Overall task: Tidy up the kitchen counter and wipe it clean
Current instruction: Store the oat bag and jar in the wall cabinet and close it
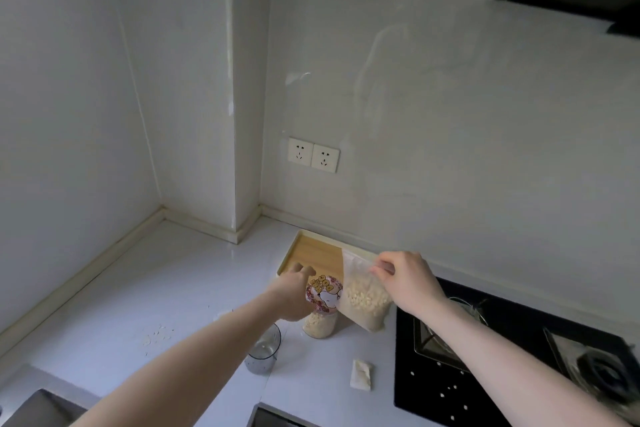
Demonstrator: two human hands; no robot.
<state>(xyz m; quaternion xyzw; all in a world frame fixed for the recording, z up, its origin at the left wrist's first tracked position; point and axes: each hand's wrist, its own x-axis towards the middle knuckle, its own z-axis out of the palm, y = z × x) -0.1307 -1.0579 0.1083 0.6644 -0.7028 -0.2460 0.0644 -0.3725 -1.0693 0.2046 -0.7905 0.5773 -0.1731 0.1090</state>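
My left hand (pixel 294 291) grips a clear jar (pixel 320 322) of pale grains, whose lid (pixel 325 293) bears a cartoon dog. My right hand (pixel 405 279) pinches the top of a clear plastic bag (pixel 365 298) of pale kernels, held up just right of the jar. Behind both lies a wooden tray (pixel 311 253) against the wall. Spilled grains (pixel 157 336) lie scattered on the white counter (pixel 173 288) at the left.
A clear measuring cup (pixel 263 350) stands under my left forearm. A small folded white packet (pixel 360 374) lies near the black gas hob (pixel 485 357), which has loose kernels on its glass. Two wall sockets (pixel 313 154) sit above the tray. A sink corner (pixel 34 409) shows bottom left.
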